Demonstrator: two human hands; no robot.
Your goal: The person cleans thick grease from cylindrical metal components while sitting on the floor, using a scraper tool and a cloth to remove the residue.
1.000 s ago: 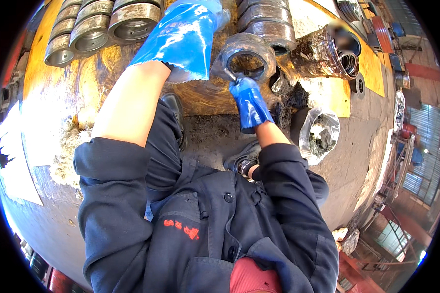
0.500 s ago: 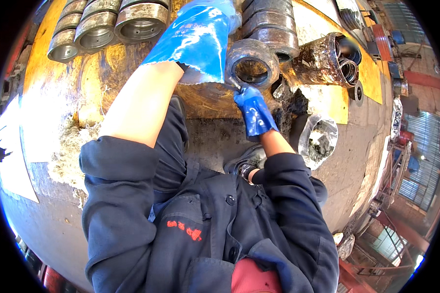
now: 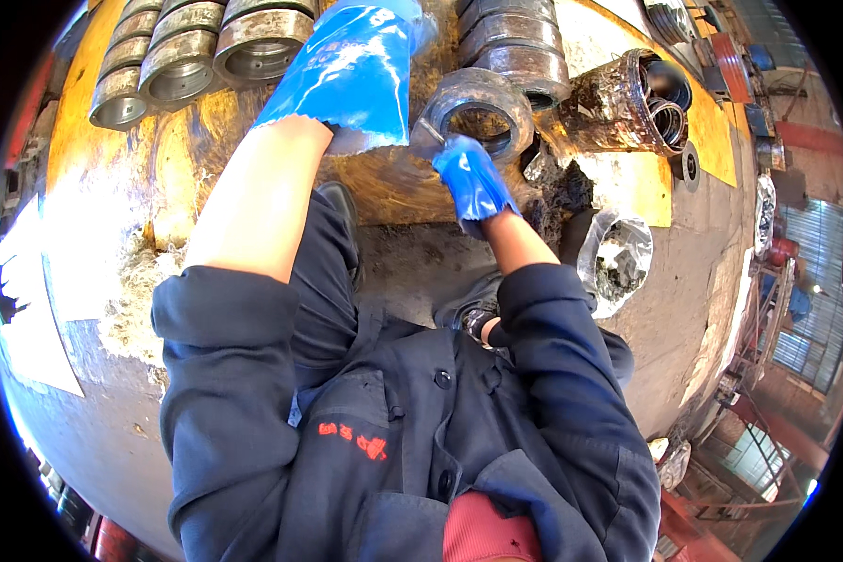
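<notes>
A thick, dark, greasy metal ring (image 3: 468,89) rests on the stained yellow work surface in front of me, its round bore facing me. My right hand (image 3: 473,178), in a blue rubber glove, is closed round a thin metal rod-like tool (image 3: 432,131). The tool's tip lies against or just before the ring's left edge; I cannot tell which. My left hand (image 3: 365,70) wears a long blue glove and reaches far forward, left of the ring. Its fingers are blurred and partly beyond the top edge, so what they touch is hidden.
Rows of metal rings (image 3: 180,82) lie at far left, and another row (image 3: 518,61) sits behind the ring. Rightward, a greasy metal drum (image 3: 609,103) on its side holds smaller rings. A plastic-lined bucket (image 3: 637,253) stands near my right forearm. Pale fibre waste (image 3: 126,314) lies left.
My right hand has moved a little left and up with the tool, which now slants more across the ring's left side. My left arm has shifted slightly left.
</notes>
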